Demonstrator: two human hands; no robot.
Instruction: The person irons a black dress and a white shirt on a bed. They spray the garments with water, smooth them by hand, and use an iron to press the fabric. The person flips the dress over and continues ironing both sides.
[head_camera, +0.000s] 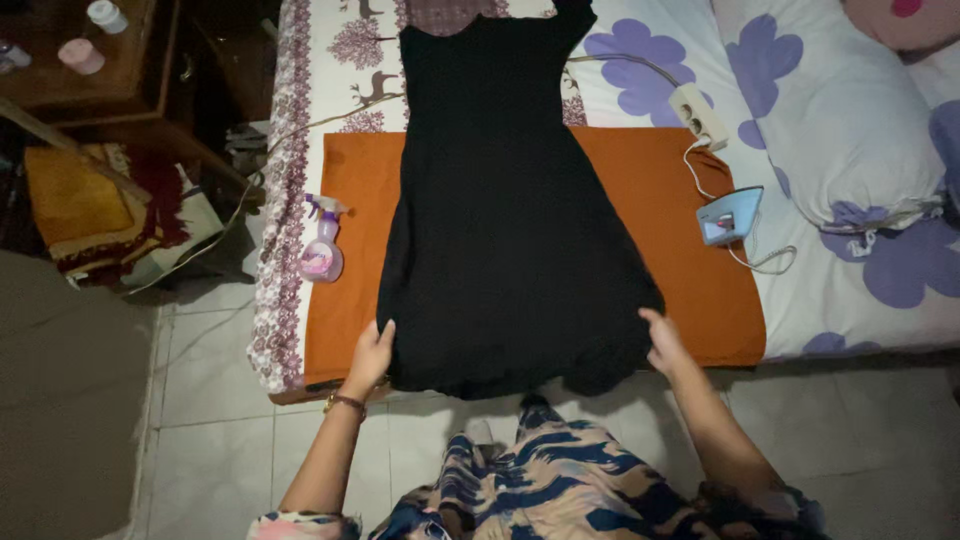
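Hands, left (372, 352) and right (662, 340), each pinch a hem corner of the black dress (505, 200) spread mid-frame on an orange cloth (690, 250), pink-filled spray bottle (322, 245) just left.

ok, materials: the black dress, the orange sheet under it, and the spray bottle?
Black dress: soft matte fabric, probably knit; it drapes limp with no sheen. Orange sheet: dull woven-looking cloth, lying flat with a few soft creases. Spray bottle: likely translucent pinkish plastic, slightly glossy, with a pale trigger head.

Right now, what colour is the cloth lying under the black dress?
Burnt orange, plain: the cloth under the black dress shows best in the head view.
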